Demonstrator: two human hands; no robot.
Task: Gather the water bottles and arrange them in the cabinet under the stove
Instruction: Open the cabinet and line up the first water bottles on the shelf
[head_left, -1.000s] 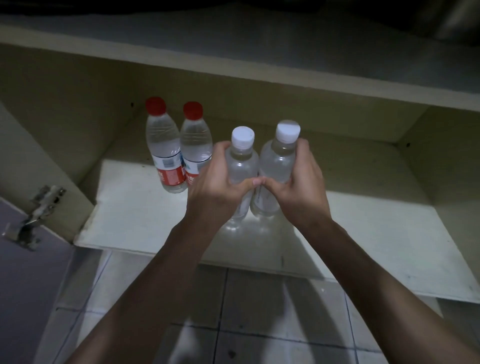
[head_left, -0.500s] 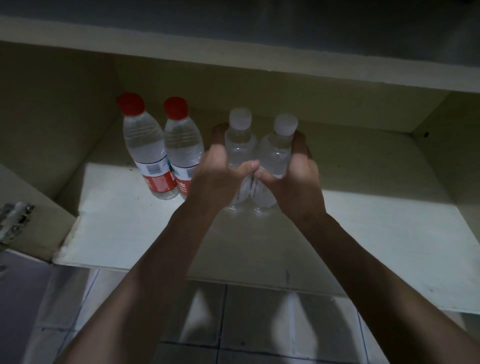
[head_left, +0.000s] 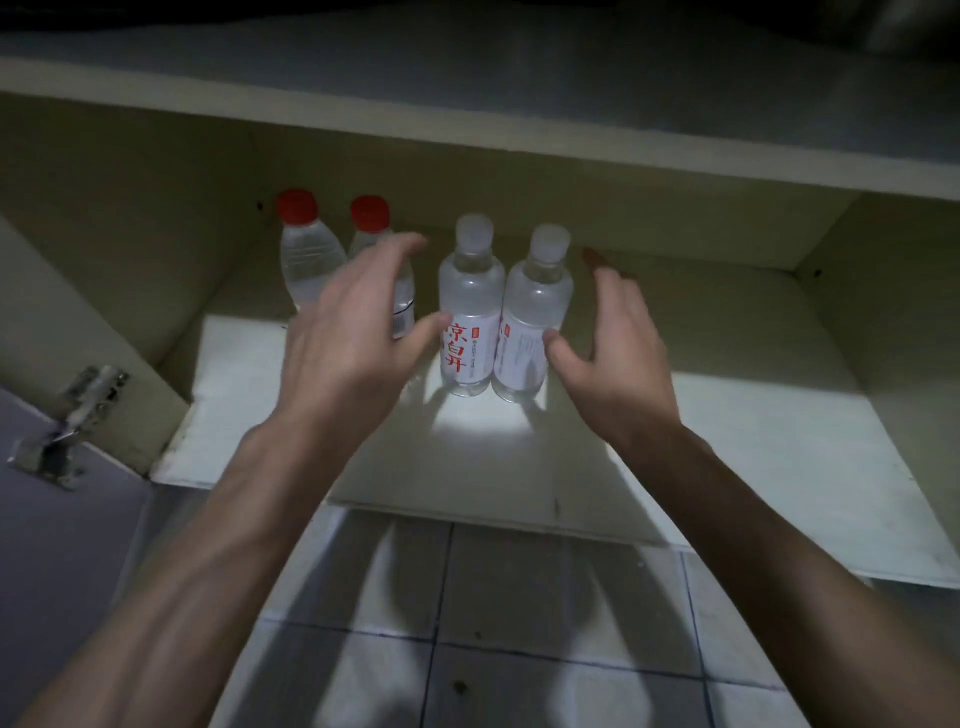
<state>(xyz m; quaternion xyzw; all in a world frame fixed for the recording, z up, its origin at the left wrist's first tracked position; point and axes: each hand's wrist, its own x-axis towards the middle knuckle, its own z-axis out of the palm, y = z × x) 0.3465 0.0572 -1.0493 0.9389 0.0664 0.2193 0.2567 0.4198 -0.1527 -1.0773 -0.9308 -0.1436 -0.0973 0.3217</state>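
Observation:
Two white-capped water bottles stand upright side by side on the cabinet floor: the left one with red characters on its label, the right one touching it. To their left stand two red-capped bottles, one at the far left and one partly hidden behind my left hand. My left hand hovers open just left of the white-capped pair. My right hand is open just right of them, its thumb near the right bottle. Neither hand holds anything.
The cabinet's left wall and right wall bound the shelf. A metal door hinge sticks out at the lower left on the opened door. Tiled floor lies below the cabinet's front edge. The shelf's right half is bare.
Both hands have let go of the two white-capped bottles and spread apart to either side. The bottles now stand on the shelf on their own.

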